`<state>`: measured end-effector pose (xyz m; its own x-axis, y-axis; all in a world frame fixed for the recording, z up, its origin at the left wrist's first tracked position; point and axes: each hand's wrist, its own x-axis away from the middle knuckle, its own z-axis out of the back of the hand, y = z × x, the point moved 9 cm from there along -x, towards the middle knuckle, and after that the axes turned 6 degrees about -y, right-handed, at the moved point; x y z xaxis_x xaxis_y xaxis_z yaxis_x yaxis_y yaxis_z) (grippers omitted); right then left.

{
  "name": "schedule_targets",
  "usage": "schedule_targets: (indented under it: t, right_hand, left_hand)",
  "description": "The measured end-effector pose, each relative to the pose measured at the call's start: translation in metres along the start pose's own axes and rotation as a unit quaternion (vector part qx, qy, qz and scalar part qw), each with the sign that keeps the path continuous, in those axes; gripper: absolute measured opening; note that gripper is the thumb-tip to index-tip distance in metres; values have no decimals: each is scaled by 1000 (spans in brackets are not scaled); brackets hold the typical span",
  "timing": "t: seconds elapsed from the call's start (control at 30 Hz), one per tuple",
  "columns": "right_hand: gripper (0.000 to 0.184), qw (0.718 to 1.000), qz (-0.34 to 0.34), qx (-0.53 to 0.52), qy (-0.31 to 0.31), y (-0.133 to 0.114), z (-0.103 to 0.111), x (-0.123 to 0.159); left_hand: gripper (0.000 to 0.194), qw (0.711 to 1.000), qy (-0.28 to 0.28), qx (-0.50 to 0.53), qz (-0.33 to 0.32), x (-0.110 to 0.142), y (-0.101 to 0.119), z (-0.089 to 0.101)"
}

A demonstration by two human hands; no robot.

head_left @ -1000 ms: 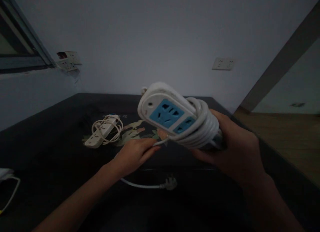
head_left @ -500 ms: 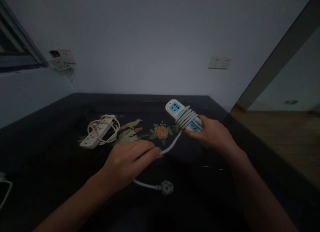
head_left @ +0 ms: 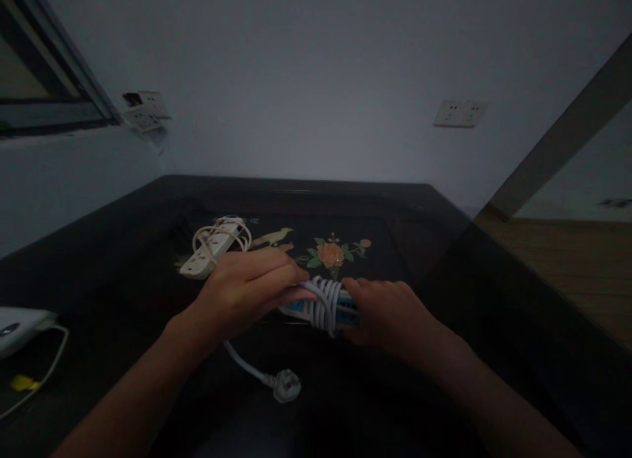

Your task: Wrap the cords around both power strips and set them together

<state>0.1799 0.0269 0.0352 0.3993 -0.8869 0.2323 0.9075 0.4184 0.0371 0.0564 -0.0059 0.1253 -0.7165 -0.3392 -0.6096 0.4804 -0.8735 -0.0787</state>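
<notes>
A white power strip with blue sockets (head_left: 298, 306) is held low over the dark table, its grey-white cord (head_left: 324, 303) wound several times around its middle. My right hand (head_left: 390, 310) grips the strip's right end, fingers wrapped over it. Pinched in my left hand (head_left: 254, 283) is the cord, close to the coils at the strip's left part; the hand hides some of the strip. Below my left hand the cord's loose end hangs out with its plug (head_left: 287, 385).
Another white power strip (head_left: 200, 264), wrapped in its own cord, lies behind my left hand. At the left edge sit a white device (head_left: 22, 326) with a cable and a yellow tag (head_left: 24, 383). Wall sockets (head_left: 459, 114) are on the back wall.
The strip has come down and left, turning from a slant to nearly level. My left hand has moved up against the coils with the cord. The plug has shifted left, and the view has shifted slightly.
</notes>
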Motion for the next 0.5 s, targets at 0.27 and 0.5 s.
schedule_targets:
  t: [0.27,0.5]
  right_hand:
    - [44,986,142,66,61,-48,7,13]
    - [50,965,208,63,146,-59,27,27]
  left_hand:
    - [26,981,-112,146,62,-2,-23,-31]
    - [32,935,-115,308,131,4,-47,-46]
